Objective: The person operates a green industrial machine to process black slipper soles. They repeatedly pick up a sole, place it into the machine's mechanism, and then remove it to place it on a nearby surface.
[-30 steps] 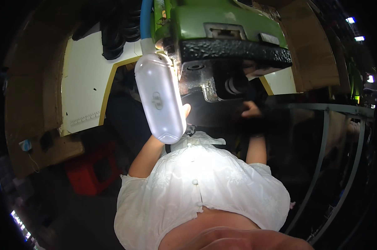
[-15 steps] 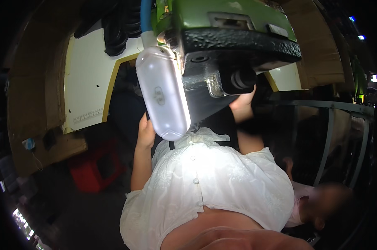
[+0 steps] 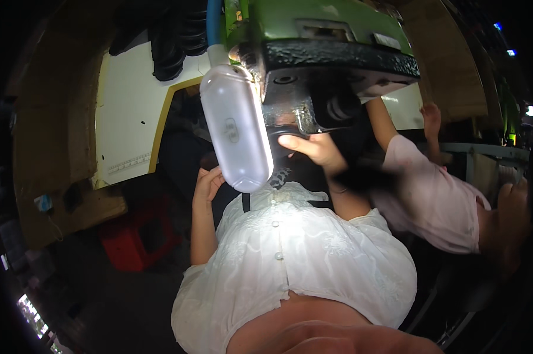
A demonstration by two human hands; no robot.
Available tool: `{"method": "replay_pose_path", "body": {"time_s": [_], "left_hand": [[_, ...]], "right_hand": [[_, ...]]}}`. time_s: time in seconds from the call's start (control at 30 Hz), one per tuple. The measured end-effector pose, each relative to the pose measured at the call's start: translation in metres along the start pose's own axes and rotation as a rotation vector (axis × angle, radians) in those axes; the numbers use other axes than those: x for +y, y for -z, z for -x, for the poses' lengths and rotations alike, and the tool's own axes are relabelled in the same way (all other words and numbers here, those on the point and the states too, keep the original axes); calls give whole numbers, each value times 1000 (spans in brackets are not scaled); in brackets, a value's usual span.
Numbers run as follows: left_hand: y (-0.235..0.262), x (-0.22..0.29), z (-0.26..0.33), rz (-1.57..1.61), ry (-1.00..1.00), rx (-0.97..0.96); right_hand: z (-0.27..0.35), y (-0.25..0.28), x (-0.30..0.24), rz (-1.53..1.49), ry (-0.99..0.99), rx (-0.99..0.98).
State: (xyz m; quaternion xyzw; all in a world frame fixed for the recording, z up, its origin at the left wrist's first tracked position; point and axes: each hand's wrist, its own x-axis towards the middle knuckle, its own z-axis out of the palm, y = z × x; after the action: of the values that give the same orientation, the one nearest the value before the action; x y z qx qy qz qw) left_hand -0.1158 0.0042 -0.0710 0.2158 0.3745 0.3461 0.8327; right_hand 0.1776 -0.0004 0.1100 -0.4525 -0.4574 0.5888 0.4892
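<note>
A green and black machine head (image 3: 331, 56), perhaps a sewing machine, hangs over my lap. On its left side a long frosted lamp (image 3: 237, 130) glows and covers much of the space between my hands. My right hand (image 3: 319, 148) is below the machine head, thumb stretched leftward, its fingers bent at a black piece whose shape I cannot make out. Beside the lamp's lower left edge is my left hand (image 3: 207, 183), its fingers bent and partly hidden behind the lamp. What it holds, if anything, does not show.
A white tabletop (image 3: 122, 124) with a yellow edge and a printed ruler curves round at left. Black rounded pieces (image 3: 169, 56) lie stacked on it. Below stands a red stool (image 3: 128, 242). At right, a person in a pink top (image 3: 431, 194) leans close, one arm toward the table.
My right hand has moved left beneath the machine head, its thumb now showing. My left fingers are bent more. The person in pink has risen and come closer on the right.
</note>
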Motion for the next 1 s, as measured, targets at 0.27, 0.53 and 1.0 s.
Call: {"method": "replay_pose_path", "body": {"time_s": [0.27,0.53,1.0], "left_hand": [[-99,42,10,-1116,-819,282],[-131,46,13,-1231,-778,179],[-123,44,23,-678,-570,60]], "right_hand": [[-5,46,28,867,179,19],[-13,2,43,437,366,-91],[25,87,27,174,150,362]]}}
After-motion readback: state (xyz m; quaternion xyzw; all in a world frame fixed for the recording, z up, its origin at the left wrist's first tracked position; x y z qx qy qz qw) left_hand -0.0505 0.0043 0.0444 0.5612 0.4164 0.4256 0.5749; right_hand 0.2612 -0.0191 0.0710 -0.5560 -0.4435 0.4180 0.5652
